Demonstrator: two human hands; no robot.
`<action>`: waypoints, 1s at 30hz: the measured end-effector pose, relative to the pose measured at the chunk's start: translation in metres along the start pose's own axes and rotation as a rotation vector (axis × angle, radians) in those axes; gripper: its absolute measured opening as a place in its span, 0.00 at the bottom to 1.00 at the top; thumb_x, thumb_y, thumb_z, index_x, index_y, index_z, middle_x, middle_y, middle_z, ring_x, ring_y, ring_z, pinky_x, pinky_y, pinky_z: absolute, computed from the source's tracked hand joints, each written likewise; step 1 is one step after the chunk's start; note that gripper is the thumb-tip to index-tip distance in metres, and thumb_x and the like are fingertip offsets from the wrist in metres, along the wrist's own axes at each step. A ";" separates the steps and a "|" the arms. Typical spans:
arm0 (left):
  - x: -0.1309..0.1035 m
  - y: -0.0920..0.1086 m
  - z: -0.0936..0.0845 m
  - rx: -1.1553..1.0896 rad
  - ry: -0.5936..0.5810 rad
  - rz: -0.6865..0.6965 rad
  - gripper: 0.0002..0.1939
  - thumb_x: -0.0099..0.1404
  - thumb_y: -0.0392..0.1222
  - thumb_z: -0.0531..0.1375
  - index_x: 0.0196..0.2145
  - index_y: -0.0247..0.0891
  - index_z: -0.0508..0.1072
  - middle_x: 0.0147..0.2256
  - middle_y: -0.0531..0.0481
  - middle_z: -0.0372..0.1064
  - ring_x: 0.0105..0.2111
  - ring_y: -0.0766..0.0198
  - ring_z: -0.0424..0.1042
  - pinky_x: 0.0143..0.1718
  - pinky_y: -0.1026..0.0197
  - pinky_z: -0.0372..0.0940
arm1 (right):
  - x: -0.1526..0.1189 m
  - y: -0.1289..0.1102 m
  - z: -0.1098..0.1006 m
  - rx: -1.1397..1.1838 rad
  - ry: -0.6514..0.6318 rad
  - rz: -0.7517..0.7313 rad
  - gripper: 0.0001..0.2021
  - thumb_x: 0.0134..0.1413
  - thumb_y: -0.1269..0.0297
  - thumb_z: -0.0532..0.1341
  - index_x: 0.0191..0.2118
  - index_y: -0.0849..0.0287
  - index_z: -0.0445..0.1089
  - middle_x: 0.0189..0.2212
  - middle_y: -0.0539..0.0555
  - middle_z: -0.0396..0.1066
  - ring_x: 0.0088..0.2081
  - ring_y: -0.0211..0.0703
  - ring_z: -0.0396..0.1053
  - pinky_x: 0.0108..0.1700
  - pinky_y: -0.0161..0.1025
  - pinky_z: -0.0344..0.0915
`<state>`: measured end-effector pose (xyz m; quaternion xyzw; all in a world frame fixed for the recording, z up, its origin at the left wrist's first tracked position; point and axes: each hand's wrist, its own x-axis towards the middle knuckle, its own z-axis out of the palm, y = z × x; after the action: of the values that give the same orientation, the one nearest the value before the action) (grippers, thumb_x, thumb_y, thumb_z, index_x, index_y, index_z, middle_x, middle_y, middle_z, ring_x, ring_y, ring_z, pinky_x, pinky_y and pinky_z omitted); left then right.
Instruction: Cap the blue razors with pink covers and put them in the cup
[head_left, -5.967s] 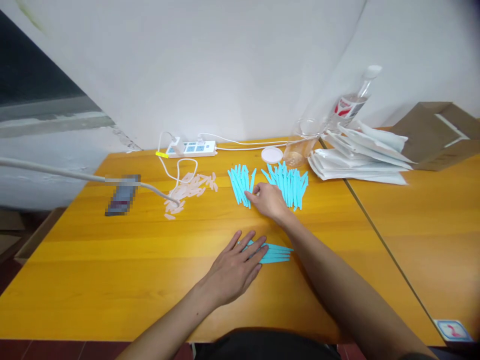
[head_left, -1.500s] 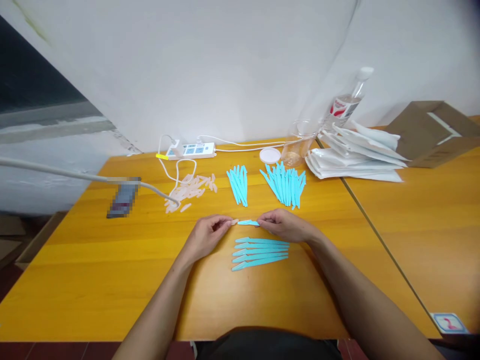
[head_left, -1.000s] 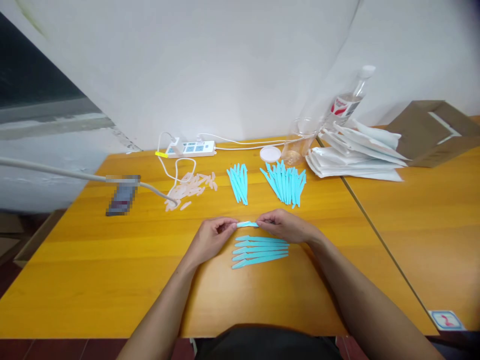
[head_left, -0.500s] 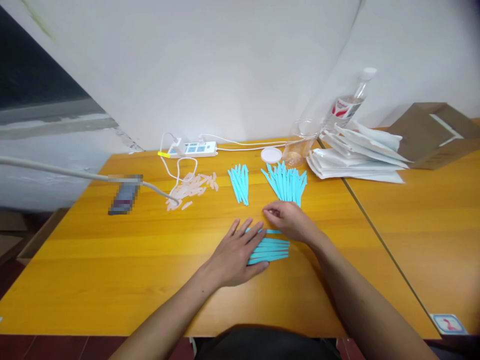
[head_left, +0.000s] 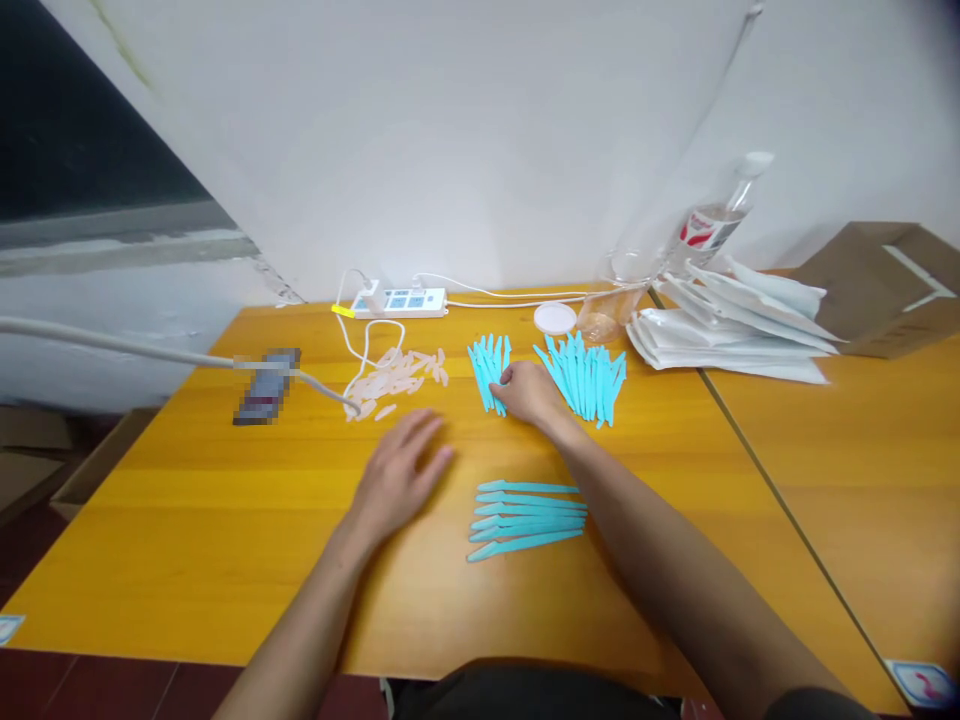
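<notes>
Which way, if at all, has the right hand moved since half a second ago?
Yes: the right hand has moved leftward and forward, closer to the white power strip, now at the smaller turquoise pile.

The forearms (head_left: 307, 600) are bare, the right sleeve (head_left: 808, 703) dark, the lap clothing (head_left: 525, 692) apparently black.

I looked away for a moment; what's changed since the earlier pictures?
A blue stick held a second ago lies released at the far edge of the row. The left hand moved left; the right hand moved forward to the smaller blue bundle. The power strip, bottle and packets stayed put.
</notes>
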<state>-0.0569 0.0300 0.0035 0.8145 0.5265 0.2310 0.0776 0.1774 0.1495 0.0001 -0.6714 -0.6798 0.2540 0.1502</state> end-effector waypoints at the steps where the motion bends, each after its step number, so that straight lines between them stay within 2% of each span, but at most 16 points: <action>1: 0.003 -0.019 -0.002 0.075 0.074 -0.061 0.19 0.72 0.49 0.56 0.59 0.46 0.70 0.60 0.41 0.68 0.60 0.48 0.67 0.62 0.42 0.63 | 0.001 0.002 0.000 0.011 -0.015 0.007 0.10 0.56 0.61 0.63 0.34 0.62 0.79 0.34 0.61 0.80 0.38 0.47 0.76 0.37 0.35 0.63; 4: 0.009 -0.061 -0.005 0.246 0.116 -0.163 0.15 0.72 0.47 0.54 0.49 0.44 0.76 0.51 0.41 0.73 0.51 0.49 0.73 0.54 0.47 0.68 | 0.003 0.003 -0.003 0.047 -0.051 0.040 0.10 0.54 0.62 0.62 0.29 0.62 0.78 0.26 0.58 0.78 0.30 0.42 0.74 0.31 0.34 0.60; 6: 0.011 -0.072 -0.005 0.281 0.086 -0.205 0.14 0.72 0.46 0.53 0.46 0.43 0.77 0.47 0.42 0.75 0.45 0.51 0.75 0.48 0.52 0.70 | 0.005 0.001 -0.004 0.059 -0.046 0.057 0.09 0.52 0.63 0.63 0.28 0.62 0.78 0.25 0.58 0.78 0.30 0.42 0.73 0.30 0.34 0.59; 9: 0.013 -0.070 -0.006 0.263 0.035 -0.261 0.15 0.71 0.46 0.53 0.44 0.42 0.78 0.44 0.42 0.75 0.41 0.53 0.75 0.41 0.55 0.69 | 0.009 -0.004 -0.005 0.078 -0.034 0.070 0.07 0.48 0.65 0.65 0.26 0.62 0.76 0.27 0.59 0.77 0.31 0.44 0.73 0.30 0.35 0.58; 12: 0.014 -0.067 -0.008 0.202 -0.021 -0.303 0.14 0.71 0.47 0.53 0.43 0.41 0.77 0.41 0.42 0.76 0.38 0.53 0.75 0.39 0.55 0.68 | 0.011 -0.005 -0.009 0.121 -0.050 0.072 0.07 0.46 0.65 0.65 0.23 0.62 0.74 0.24 0.57 0.75 0.30 0.43 0.71 0.30 0.35 0.57; 17: 0.014 -0.070 -0.009 0.021 -0.081 -0.273 0.12 0.70 0.48 0.55 0.40 0.41 0.75 0.37 0.45 0.76 0.37 0.56 0.75 0.40 0.57 0.67 | -0.012 0.015 -0.028 0.262 -0.117 0.011 0.05 0.50 0.66 0.60 0.30 0.61 0.72 0.26 0.53 0.75 0.28 0.38 0.69 0.29 0.33 0.58; 19: 0.014 -0.067 -0.008 -0.018 -0.083 -0.240 0.10 0.70 0.47 0.55 0.39 0.41 0.74 0.37 0.46 0.76 0.38 0.57 0.75 0.41 0.57 0.67 | -0.030 0.029 -0.037 0.377 -0.226 -0.020 0.06 0.54 0.65 0.58 0.33 0.60 0.70 0.27 0.52 0.75 0.26 0.36 0.68 0.29 0.32 0.61; 21: 0.015 -0.059 -0.007 -0.064 -0.082 -0.213 0.10 0.71 0.47 0.55 0.39 0.41 0.73 0.37 0.47 0.75 0.37 0.57 0.74 0.41 0.57 0.66 | -0.048 0.042 -0.042 0.602 -0.393 -0.035 0.07 0.55 0.62 0.58 0.36 0.61 0.69 0.27 0.50 0.72 0.26 0.35 0.66 0.29 0.32 0.62; 23: 0.018 -0.049 -0.006 -0.155 -0.091 -0.212 0.12 0.72 0.50 0.55 0.41 0.41 0.73 0.37 0.47 0.75 0.37 0.58 0.74 0.41 0.58 0.66 | -0.064 0.052 -0.045 0.671 -0.474 -0.046 0.09 0.55 0.59 0.60 0.37 0.60 0.68 0.23 0.46 0.65 0.23 0.32 0.60 0.26 0.31 0.56; 26: 0.024 -0.033 -0.003 -0.396 -0.128 -0.240 0.15 0.71 0.53 0.57 0.43 0.39 0.75 0.40 0.45 0.76 0.37 0.60 0.74 0.40 0.60 0.67 | -0.077 0.059 -0.044 0.645 -0.526 -0.039 0.11 0.56 0.56 0.59 0.38 0.59 0.67 0.20 0.41 0.54 0.20 0.31 0.50 0.23 0.32 0.46; 30: 0.031 -0.011 0.010 -0.758 -0.137 -0.377 0.19 0.67 0.55 0.62 0.44 0.36 0.76 0.35 0.46 0.76 0.33 0.62 0.73 0.36 0.62 0.68 | -0.080 0.063 -0.043 0.606 -0.559 -0.037 0.13 0.58 0.55 0.58 0.39 0.60 0.69 0.18 0.41 0.51 0.20 0.31 0.46 0.23 0.32 0.44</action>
<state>-0.0508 0.0638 0.0003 0.6315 0.5378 0.3351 0.4469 0.2576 0.0743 0.0122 -0.4897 -0.6007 0.6126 0.1551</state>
